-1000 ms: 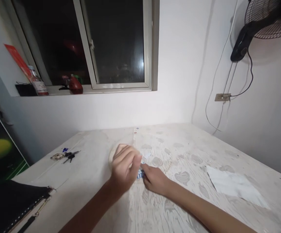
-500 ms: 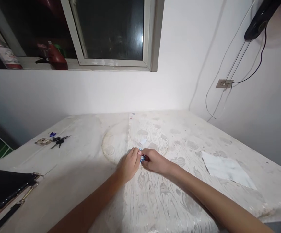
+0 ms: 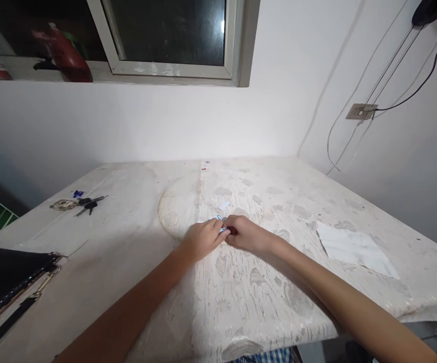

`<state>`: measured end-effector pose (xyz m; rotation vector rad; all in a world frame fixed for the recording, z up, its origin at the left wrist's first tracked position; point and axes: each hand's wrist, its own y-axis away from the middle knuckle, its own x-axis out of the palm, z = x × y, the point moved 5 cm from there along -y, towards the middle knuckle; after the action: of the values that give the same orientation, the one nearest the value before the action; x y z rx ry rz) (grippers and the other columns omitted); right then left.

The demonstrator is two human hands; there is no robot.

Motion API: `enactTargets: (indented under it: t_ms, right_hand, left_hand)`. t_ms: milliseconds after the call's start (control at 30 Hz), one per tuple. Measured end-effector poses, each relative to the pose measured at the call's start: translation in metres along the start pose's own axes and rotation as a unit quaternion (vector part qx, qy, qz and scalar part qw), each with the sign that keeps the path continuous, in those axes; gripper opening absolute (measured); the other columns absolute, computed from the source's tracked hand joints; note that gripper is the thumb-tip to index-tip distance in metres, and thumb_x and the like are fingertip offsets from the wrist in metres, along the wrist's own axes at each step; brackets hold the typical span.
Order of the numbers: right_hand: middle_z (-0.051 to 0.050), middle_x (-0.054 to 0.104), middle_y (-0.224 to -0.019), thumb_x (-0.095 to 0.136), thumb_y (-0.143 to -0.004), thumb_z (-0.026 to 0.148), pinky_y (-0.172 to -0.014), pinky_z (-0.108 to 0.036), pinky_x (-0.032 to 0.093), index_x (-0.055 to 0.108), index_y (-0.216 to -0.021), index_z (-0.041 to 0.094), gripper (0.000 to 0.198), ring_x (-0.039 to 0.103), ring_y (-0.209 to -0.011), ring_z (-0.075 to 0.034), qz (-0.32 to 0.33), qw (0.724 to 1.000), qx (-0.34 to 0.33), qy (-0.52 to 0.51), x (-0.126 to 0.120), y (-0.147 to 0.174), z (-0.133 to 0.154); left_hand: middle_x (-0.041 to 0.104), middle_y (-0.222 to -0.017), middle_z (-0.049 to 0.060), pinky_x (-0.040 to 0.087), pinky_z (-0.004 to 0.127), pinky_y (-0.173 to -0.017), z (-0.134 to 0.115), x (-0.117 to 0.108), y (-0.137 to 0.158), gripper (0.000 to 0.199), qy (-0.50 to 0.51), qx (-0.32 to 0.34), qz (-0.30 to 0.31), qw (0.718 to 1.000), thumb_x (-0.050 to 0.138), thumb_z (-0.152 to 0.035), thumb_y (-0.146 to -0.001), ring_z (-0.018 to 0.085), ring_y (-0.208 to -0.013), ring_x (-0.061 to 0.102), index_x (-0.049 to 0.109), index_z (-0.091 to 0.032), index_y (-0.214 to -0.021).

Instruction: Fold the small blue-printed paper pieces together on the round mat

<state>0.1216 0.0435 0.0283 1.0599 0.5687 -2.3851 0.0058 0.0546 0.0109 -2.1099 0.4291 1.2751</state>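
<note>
My left hand (image 3: 205,239) and my right hand (image 3: 246,233) meet above the middle of the table, both with fingers closed in a pinch. Between the fingertips shows a small blue-and-white thing (image 3: 223,230), mostly covered; its kind is too small to make out. A narrow blue loop (image 3: 219,217) pokes out above the fingers. Something dark red (image 3: 233,230) appears within the curl of my right hand, perhaps only shadowed skin. Just beyond the hands lies a small white scrap (image 3: 224,205) on the tablecloth.
A white cloth or paper sheet (image 3: 356,249) lies at right. Keys (image 3: 89,204) and a blue bit (image 3: 78,193) rest at left, with a black zipped pouch (image 3: 10,282) nearer. A patterned plastic cover (image 3: 252,312) spans the table. Behind are a wall socket (image 3: 362,111) and window.
The view has tipped downward, bringing the table's front edge into sight. My left thumb and fingers now cover more of the blue-and-white thing; both hands stay together.
</note>
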Motion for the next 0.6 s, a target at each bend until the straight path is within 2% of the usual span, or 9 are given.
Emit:
enactTargets:
  t_ms: [67, 100, 233, 333, 467, 533, 600]
  right_hand:
    - [-0.002, 0.051, -0.075, 0.047, -0.070, 0.010, -0.056, -0.023, 0.036, 0.059, -0.078, 0.015, 0.015, 0.045, -0.064, -0.011, 0.038, 0.999, 0.000, -0.001, -0.007, 0.002, -0.005]
    - [-0.003, 0.053, -0.078, 0.047, -0.071, 0.010, -0.058, -0.024, 0.037, 0.060, -0.083, 0.015, 0.019, 0.047, -0.066, -0.012, 0.036, 0.999, 0.009, 0.005, -0.012, 0.002, -0.010]
    - [-0.009, 0.054, -0.087, 0.043, -0.078, 0.013, -0.072, -0.031, 0.039, 0.063, -0.090, 0.014, 0.023, 0.048, -0.085, -0.020, -0.038, 0.996, 0.035, 0.070, -0.024, -0.002, -0.029]
    - [-0.010, 0.052, -0.094, 0.044, -0.081, 0.019, -0.081, -0.035, 0.037, 0.062, -0.099, 0.014, 0.026, 0.045, -0.094, -0.022, -0.047, 0.994, 0.026, 0.098, -0.018, -0.005, -0.032]
    - [-0.010, 0.048, -0.098, 0.046, -0.078, 0.017, -0.084, -0.035, 0.035, 0.058, -0.105, 0.015, 0.030, 0.042, -0.093, -0.021, -0.044, 0.990, 0.012, 0.130, -0.010, -0.006, -0.021]
    - [-0.009, 0.049, -0.095, 0.046, -0.076, 0.014, -0.083, -0.034, 0.035, 0.058, -0.098, 0.014, 0.026, 0.042, -0.089, -0.020, -0.047, 0.989, 0.007, 0.143, -0.010, -0.006, -0.016]
    - [-0.009, 0.049, -0.092, 0.047, -0.072, 0.011, -0.080, -0.033, 0.035, 0.057, -0.091, 0.014, 0.022, 0.042, -0.085, -0.019, -0.052, 0.988, 0.009, 0.148, -0.009, -0.007, -0.014]
  left_hand:
    - [0.049, -0.069, 0.001, 0.028, 0.024, -0.053, 0.002, 0.000, 0.000, 0.025, 0.011, -0.002, 0.016, 1.000, 0.044, -0.043, -0.083, 0.013, -0.057, 0.044, 0.051, -0.020, -0.077]
    - [0.050, -0.071, 0.001, 0.028, 0.024, -0.053, 0.003, 0.000, 0.000, 0.025, 0.009, 0.000, 0.026, 1.000, 0.044, -0.044, -0.083, 0.013, -0.058, 0.044, 0.052, -0.021, -0.080]
    - [0.051, -0.074, 0.001, 0.027, 0.024, -0.053, -0.001, 0.002, -0.001, 0.023, -0.017, 0.043, 0.047, 0.998, 0.040, -0.040, -0.086, 0.013, -0.061, 0.045, 0.054, -0.022, -0.082]
    - [0.051, -0.079, 0.002, 0.030, 0.024, -0.056, -0.006, 0.003, 0.000, 0.021, -0.040, 0.073, 0.042, 0.996, 0.037, -0.034, -0.088, 0.015, -0.069, 0.048, 0.053, -0.021, -0.081]
    - [0.053, -0.088, 0.004, 0.036, 0.028, -0.070, -0.009, -0.003, -0.002, 0.021, -0.016, 0.071, -0.014, 0.997, 0.037, -0.031, -0.088, 0.017, -0.082, 0.048, 0.054, -0.020, -0.082]
    - [0.055, -0.086, 0.004, 0.036, 0.030, -0.075, -0.008, -0.009, -0.003, 0.022, 0.030, 0.043, -0.062, 0.997, 0.037, -0.031, -0.088, 0.018, -0.085, 0.048, 0.054, -0.019, -0.082]
    - [0.057, -0.081, 0.003, 0.038, 0.030, -0.076, -0.004, -0.014, -0.003, 0.023, 0.109, -0.012, -0.112, 0.988, 0.039, -0.034, -0.087, 0.018, -0.083, 0.050, 0.054, -0.019, -0.079]
